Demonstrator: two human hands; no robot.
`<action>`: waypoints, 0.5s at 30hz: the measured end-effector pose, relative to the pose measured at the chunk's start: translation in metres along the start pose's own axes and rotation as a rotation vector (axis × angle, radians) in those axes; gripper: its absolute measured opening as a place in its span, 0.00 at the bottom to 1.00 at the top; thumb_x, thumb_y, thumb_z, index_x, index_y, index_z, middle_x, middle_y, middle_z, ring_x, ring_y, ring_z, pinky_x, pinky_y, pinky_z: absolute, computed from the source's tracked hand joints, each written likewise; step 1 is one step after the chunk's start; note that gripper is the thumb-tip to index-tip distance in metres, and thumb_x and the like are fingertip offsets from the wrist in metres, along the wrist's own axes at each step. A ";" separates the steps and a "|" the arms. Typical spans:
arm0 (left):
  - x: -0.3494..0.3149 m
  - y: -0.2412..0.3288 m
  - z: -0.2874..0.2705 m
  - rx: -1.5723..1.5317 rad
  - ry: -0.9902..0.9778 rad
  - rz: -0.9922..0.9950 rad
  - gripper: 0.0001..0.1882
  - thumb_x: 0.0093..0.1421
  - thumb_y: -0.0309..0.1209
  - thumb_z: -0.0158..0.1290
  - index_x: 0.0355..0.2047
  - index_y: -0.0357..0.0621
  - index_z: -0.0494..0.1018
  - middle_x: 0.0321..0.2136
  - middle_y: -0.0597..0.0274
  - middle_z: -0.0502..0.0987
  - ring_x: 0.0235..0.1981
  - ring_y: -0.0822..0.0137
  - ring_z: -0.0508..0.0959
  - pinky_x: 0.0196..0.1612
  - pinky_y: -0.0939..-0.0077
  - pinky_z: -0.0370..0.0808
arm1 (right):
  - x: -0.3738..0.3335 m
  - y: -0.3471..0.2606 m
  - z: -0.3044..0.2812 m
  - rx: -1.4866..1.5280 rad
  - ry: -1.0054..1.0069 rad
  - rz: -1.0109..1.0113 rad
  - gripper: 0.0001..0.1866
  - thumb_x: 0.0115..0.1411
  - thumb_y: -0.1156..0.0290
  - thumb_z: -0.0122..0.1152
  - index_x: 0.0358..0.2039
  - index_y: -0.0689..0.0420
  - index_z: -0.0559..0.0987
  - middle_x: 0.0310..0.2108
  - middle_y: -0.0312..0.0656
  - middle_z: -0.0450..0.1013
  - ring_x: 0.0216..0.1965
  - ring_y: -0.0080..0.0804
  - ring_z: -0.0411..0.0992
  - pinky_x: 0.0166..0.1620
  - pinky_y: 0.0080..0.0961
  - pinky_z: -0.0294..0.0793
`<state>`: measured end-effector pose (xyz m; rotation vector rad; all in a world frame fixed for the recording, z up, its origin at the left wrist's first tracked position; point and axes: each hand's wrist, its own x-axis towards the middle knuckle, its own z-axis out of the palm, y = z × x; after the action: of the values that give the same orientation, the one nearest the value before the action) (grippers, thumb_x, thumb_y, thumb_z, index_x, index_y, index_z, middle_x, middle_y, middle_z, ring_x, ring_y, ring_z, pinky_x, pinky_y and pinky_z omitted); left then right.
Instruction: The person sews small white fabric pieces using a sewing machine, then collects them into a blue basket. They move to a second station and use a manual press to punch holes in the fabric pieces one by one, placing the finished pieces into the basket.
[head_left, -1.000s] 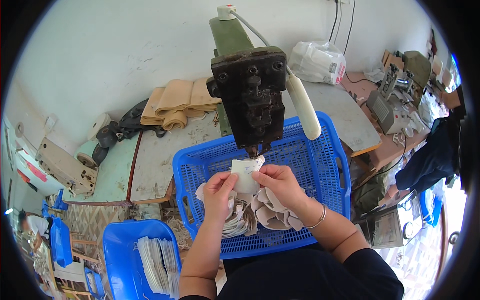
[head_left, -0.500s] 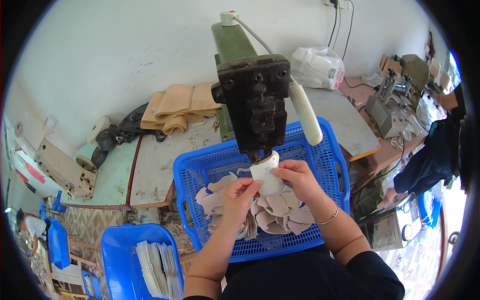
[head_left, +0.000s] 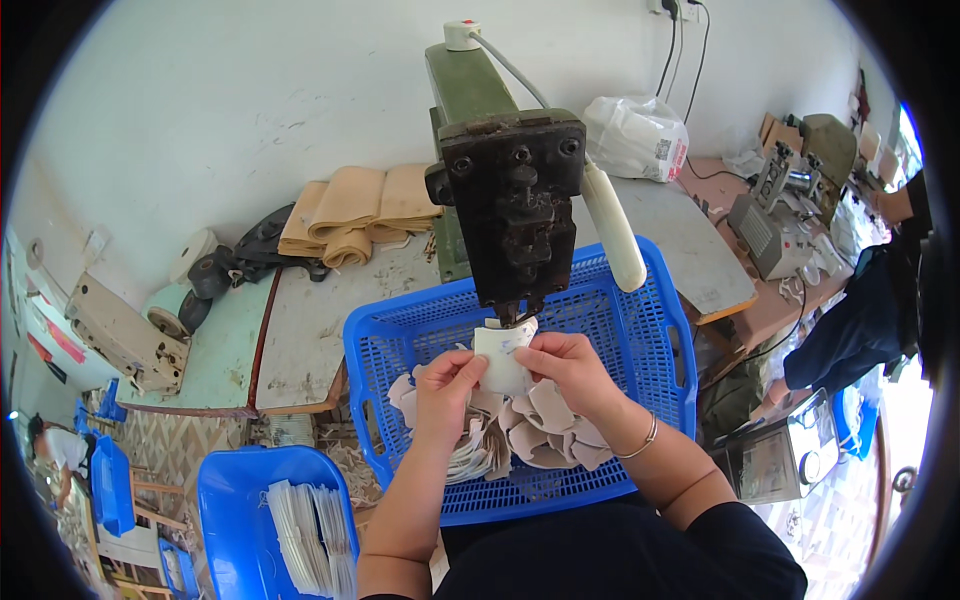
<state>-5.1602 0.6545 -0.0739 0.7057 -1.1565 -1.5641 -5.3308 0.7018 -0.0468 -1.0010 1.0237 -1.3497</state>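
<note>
Just below the dark lower end of a green machine's head (head_left: 517, 215), I hold a white cut piece (head_left: 503, 370) of thin sheet material with a curved top edge. My left hand (head_left: 446, 388) pinches its left side between thumb and fingers. On its right side, my right hand (head_left: 572, 372) grips it the same way. The piece's top edge is close to the machine's tip; whether they touch I cannot tell. Beneath my hands, a blue slotted basket (head_left: 683, 340) contains many loose beige and white cut pieces (head_left: 553, 432), partly hidden by my hands.
A white handle (head_left: 613, 228) hangs on the machine's right. At lower left, a blue tub (head_left: 225, 520) holds stacked white strips (head_left: 298, 535). Folded tan sheets (head_left: 350, 205) lie on the worktable behind. At far right, a person's dark sleeve (head_left: 850, 325) shows near a small grey machine (head_left: 775, 235).
The white piece has moved left and slightly down, and turned from tilted to more level. My left hand has shifted left along with it; my right hand has moved slightly left and down.
</note>
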 end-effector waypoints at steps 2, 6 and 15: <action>0.002 0.003 -0.005 -0.001 0.001 -0.008 0.05 0.53 0.26 0.55 0.30 0.39 0.74 0.25 0.65 0.75 0.25 0.77 0.72 0.30 0.84 0.68 | 0.000 0.002 0.005 -0.015 0.003 -0.011 0.09 0.54 0.69 0.58 0.27 0.62 0.78 0.20 0.30 0.70 0.22 0.13 0.63 0.27 0.13 0.63; 0.002 0.005 -0.011 -0.031 0.020 -0.049 0.05 0.53 0.26 0.55 0.30 0.38 0.74 0.25 0.65 0.75 0.25 0.76 0.72 0.31 0.84 0.69 | 0.001 0.003 0.012 -0.018 -0.001 0.012 0.09 0.54 0.69 0.58 0.27 0.62 0.78 0.21 0.29 0.70 0.23 0.13 0.63 0.27 0.13 0.62; 0.001 0.007 0.003 0.051 -0.011 0.024 0.05 0.54 0.26 0.54 0.31 0.39 0.73 0.25 0.66 0.74 0.27 0.77 0.72 0.31 0.85 0.69 | -0.007 -0.015 0.005 -0.186 -0.049 0.003 0.09 0.55 0.70 0.58 0.30 0.64 0.78 0.24 0.33 0.72 0.26 0.15 0.68 0.28 0.13 0.67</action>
<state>-5.1603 0.6541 -0.0659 0.7147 -1.2123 -1.5253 -5.3298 0.7089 -0.0308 -1.1638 1.1285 -1.2383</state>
